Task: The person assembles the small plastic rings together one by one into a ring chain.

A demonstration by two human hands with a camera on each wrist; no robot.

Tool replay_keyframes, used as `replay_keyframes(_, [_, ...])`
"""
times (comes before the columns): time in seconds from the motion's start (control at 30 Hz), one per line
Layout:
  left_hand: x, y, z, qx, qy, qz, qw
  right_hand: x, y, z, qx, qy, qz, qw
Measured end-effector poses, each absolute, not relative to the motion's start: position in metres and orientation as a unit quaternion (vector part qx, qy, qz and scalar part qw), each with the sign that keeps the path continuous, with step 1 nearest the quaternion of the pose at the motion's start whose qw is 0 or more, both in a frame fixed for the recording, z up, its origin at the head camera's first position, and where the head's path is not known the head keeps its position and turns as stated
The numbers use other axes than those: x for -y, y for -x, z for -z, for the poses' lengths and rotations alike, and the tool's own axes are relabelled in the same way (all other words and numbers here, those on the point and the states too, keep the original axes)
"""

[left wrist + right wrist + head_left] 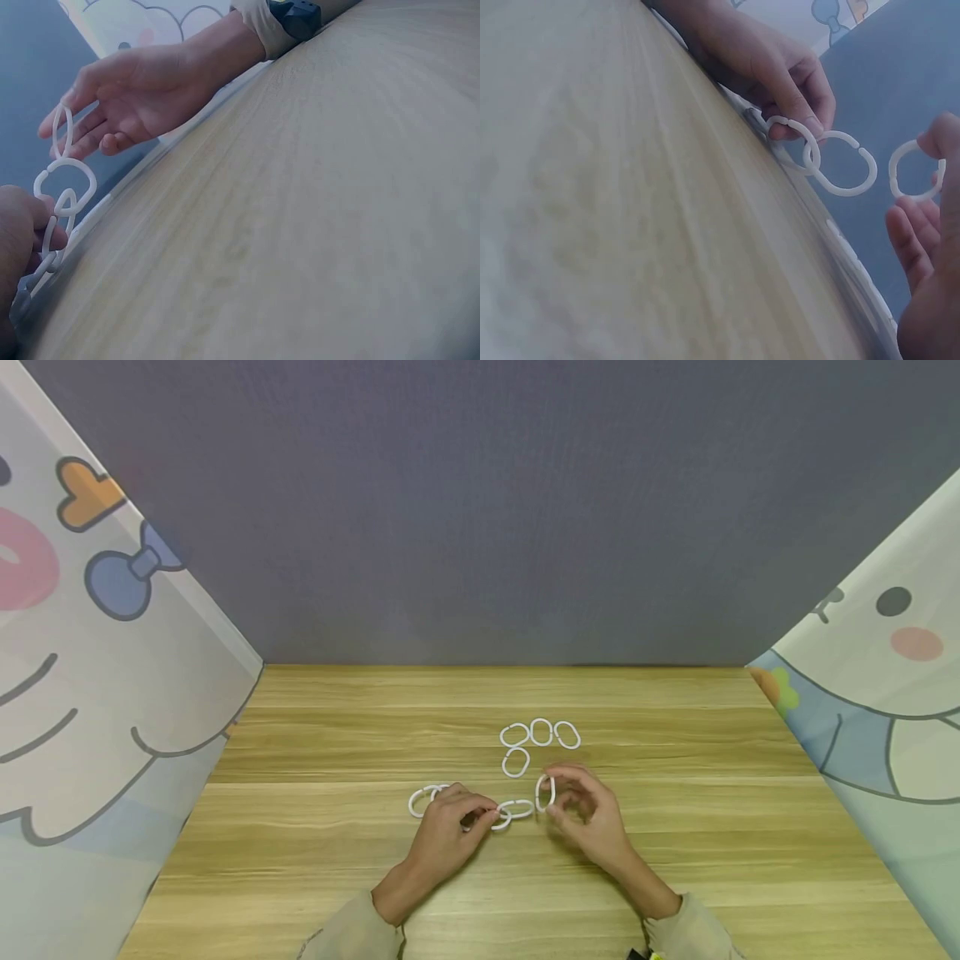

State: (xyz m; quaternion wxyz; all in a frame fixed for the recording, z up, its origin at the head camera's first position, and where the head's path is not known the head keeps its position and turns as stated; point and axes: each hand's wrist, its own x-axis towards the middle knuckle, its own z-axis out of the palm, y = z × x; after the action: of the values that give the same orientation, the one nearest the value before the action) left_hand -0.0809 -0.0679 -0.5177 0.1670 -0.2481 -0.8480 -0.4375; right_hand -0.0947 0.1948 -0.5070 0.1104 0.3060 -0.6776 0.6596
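My left hand (450, 831) pinches a chain of white plastic links between thumb and fingers. Its tail of links (411, 804) lies out to the left, partly covered by the hand. From the right side of the pinch, the end link (844, 193) sticks out, with a small split in its ring. A separate white link (537, 795) is held upright by the thumb and fingertips of my right hand (592, 818). In the right wrist view a narrow gap shows between this link and the chain's end link; in the left wrist view they overlap.
Several loose white links (503, 737) lie on the wooden table (337, 718) beyond the hands. A dark grey panel (480, 527) rises at the table's back edge. Cartoon-printed panels (195, 693) flank both sides.
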Motion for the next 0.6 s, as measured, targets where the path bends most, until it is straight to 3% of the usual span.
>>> replay_keyframes(0.2, [0.0683,0.0814,0.5179,0.847,0.255,0.434,0.173,-0.1936,0.093,0.5087,0.655,-0.337,-0.674,0.057])
replay_keyframes(0.6, [0.0692,0.0816,0.5188,0.843,0.28,0.423,0.176,-0.1916,0.0892,0.5111,0.698,-0.323,-0.637,0.055])
